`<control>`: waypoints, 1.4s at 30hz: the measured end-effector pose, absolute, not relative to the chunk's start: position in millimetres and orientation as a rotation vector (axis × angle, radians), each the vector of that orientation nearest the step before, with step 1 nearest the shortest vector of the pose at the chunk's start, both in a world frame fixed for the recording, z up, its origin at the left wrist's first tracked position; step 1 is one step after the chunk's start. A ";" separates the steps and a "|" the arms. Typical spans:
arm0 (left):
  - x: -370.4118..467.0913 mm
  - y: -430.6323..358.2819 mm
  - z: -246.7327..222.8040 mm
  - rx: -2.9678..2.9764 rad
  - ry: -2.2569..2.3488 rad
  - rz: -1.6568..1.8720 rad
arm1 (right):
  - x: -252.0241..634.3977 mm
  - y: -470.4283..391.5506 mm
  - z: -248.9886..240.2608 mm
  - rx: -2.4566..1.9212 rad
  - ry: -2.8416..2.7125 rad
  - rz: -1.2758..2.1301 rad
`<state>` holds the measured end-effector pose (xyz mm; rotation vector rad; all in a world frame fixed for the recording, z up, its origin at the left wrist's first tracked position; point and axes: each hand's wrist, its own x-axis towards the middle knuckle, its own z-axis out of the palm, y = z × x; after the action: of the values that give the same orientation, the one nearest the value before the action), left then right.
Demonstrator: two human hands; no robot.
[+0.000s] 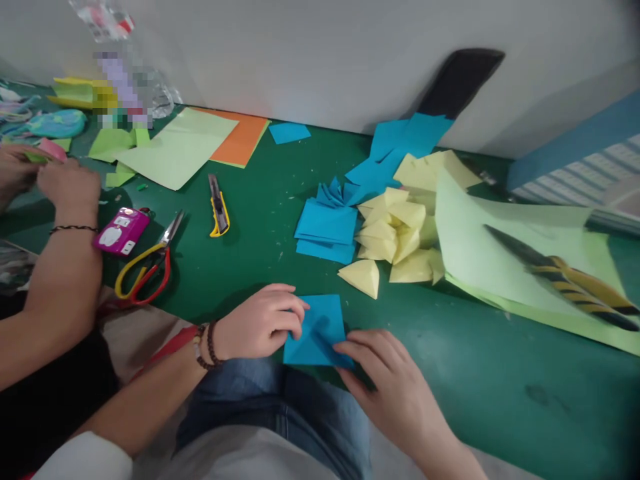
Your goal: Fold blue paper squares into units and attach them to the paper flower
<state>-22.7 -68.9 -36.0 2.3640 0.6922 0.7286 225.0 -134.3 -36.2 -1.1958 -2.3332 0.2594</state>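
A blue paper square (317,333) lies at the green table's near edge, in front of my lap. My left hand (265,321), with beaded bracelets on its wrist, has curled fingers at the sheet's left side; its thumb is hidden. At the lower right corner my right hand (387,373) pinches the same paper between thumb and fingers. Just beyond lie a stack of blue paper squares (327,223) and a heap of folded pale yellow paper pieces (395,227). One yellow folded piece (363,277) sits apart, nearest my hands.
Scissors (150,260), a yellow utility knife (219,207) and a purple box (123,231) lie leftward. A co-worker's hand (70,183) is at far left. Light green sheets (505,233) bear black-and-yellow scissors (565,277) at right. A wall (320,60) bounds the back.
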 end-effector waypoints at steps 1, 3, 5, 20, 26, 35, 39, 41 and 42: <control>-23.4 -70.3 -37.2 2.342 0.670 0.704 | 227.9 -134.3 -34.9 -1.153 -2.392 0.250; -24.6 -70.9 -38.6 2.291 0.631 0.665 | 231.9 -134.1 -34.3 -1.116 -2.469 0.164; -25.5 -69.7 -38.4 2.257 0.612 0.650 | 233.4 -133.0 -35.8 -1.051 -2.505 0.061; -15.3 -107.6 -46.6 2.394 1.182 0.987 | 209.8 -128.2 -47.6 -1.376 -2.037 0.311; -16.0 -105.0 -49.9 2.388 1.151 0.982 | 191.2 -127.5 -49.4 -1.579 -1.886 0.231; -18.5 -107.3 -51.1 2.425 1.203 0.881 | 189.5 -132.1 -49.9 -1.542 -1.965 0.220; -17.6 -105.8 -49.1 2.448 1.188 0.814 | 187.8 -131.6 -53.1 -1.570 -1.963 0.170; -17.2 -105.6 -48.5 2.456 1.183 0.791 | 187.8 -132.0 -54.4 -1.576 -1.976 0.157; -17.1 -105.6 -48.3 2.460 1.181 0.785 | 187.9 -132.3 -54.7 -1.577 -1.982 0.158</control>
<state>-17.1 -105.6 -48.3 2.4595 1.1811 0.7851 187.9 -132.3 -54.7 -1.5770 -1.9820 0.1577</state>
